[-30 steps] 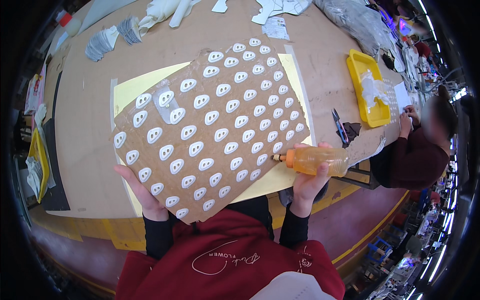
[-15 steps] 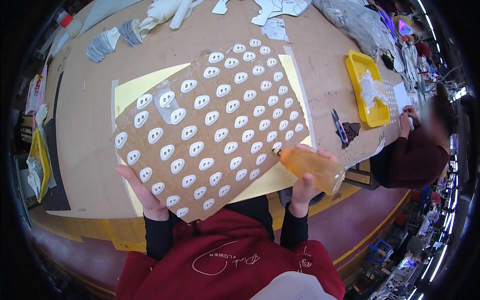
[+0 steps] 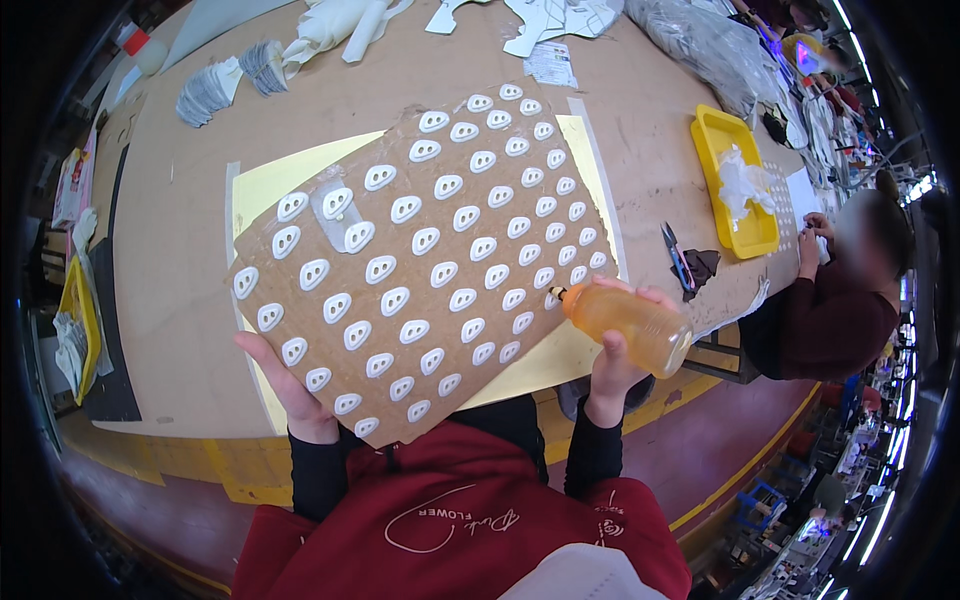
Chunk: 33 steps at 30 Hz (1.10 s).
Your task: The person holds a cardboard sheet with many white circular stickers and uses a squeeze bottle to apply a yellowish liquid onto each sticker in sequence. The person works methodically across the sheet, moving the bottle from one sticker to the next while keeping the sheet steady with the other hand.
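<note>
A brown cardboard sheet (image 3: 330, 270) bears rows of small white rounded-triangular pieces (image 3: 425, 241), each with two holes. My left hand (image 3: 292, 392) grips the sheet's lower left edge, thumb outside and the other fingers hidden beneath. In my right hand (image 3: 622, 372) is a squeeze bottle (image 3: 635, 330) of amber liquid with an orange collar. The bottle lies tilted, its dark narrow tip at a white piece near the sheet's right edge; whether it touches, I cannot tell. Under the sheet lies yellow paper (image 3: 540, 370), with tape strips along its sides.
Thread snips (image 3: 678, 258) lie on a dark cloth scrap (image 3: 703, 268) to the right. Beyond stands a yellow tray (image 3: 735, 240) with white scraps. A co-worker (image 3: 840, 300) sits at the right edge. Stacked grey-white cut pieces (image 3: 208, 92) and a red-capped bottle (image 3: 143, 48) are far left.
The bottle and my right hand have shifted very slightly, its tip staying by the sheet's right edge. The sheet and my left hand look nearly unmoved.
</note>
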Each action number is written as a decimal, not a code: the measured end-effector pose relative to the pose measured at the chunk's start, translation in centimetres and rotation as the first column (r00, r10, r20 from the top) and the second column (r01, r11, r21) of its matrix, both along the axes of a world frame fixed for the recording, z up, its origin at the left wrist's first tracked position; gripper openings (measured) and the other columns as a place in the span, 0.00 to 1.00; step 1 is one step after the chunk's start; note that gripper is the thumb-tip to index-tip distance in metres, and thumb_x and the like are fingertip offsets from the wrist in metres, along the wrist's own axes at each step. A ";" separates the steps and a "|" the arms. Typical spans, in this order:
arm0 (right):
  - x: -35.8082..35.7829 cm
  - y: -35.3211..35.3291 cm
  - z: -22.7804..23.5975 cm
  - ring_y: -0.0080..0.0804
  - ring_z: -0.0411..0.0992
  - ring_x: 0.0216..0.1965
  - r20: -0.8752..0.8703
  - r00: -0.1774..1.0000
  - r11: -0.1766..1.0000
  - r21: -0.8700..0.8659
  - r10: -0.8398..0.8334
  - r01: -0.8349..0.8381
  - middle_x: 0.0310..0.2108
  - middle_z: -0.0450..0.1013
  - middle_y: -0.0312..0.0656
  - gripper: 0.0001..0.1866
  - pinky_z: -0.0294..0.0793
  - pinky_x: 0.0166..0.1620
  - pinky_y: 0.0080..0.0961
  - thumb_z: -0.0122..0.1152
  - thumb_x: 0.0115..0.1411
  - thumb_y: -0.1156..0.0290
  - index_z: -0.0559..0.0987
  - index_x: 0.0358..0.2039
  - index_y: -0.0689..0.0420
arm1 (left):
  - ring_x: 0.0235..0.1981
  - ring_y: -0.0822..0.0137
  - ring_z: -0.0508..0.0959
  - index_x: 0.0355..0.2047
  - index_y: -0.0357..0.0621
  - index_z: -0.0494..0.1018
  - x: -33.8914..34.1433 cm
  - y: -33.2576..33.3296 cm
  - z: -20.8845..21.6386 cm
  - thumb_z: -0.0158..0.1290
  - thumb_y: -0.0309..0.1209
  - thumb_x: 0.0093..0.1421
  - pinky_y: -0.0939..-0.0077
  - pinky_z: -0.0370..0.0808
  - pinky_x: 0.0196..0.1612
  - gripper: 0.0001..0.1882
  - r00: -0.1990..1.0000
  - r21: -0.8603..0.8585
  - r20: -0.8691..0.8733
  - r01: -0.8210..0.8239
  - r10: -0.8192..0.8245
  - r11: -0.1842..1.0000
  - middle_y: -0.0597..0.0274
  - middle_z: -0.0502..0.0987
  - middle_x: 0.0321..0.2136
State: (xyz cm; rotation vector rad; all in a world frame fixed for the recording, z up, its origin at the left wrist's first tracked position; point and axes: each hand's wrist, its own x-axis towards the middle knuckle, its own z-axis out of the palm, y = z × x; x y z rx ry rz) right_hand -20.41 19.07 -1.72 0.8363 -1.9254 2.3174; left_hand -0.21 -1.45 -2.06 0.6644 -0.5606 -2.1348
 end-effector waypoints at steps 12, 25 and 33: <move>-0.5 0.0 0.5 0.41 0.72 0.42 -0.001 0.998 0.997 -0.042 -0.060 0.060 0.39 0.71 0.55 0.34 0.72 0.45 0.32 0.70 0.47 0.59 0.60 0.46 0.58 | 0.55 0.58 0.64 0.61 0.48 0.50 0.2 0.1 -0.1 0.32 0.63 0.59 0.59 0.67 0.54 0.39 1.000 0.003 -0.004 0.005 -0.005 1.000 0.56 0.59 0.57; -1.6 1.0 0.4 0.29 0.71 0.40 0.085 0.982 0.985 0.069 -0.167 0.161 0.39 0.67 0.40 0.27 0.71 0.43 0.25 0.68 0.48 0.68 0.65 0.45 0.62 | 0.56 0.58 0.63 0.61 0.49 0.50 0.3 0.0 -0.1 0.31 0.62 0.59 0.58 0.65 0.55 0.39 1.000 -0.008 -0.024 0.004 -0.004 1.000 0.57 0.58 0.58; -3.0 0.5 2.9 0.23 0.70 0.35 0.238 0.961 0.957 0.281 -0.141 0.071 0.38 0.69 0.38 0.22 0.70 0.40 0.20 0.67 0.46 0.76 0.70 0.41 0.61 | 0.56 0.58 0.62 0.61 0.49 0.49 -0.2 0.0 0.4 0.31 0.62 0.60 0.58 0.64 0.56 0.38 0.999 -0.041 0.032 -0.012 0.013 0.999 0.58 0.57 0.58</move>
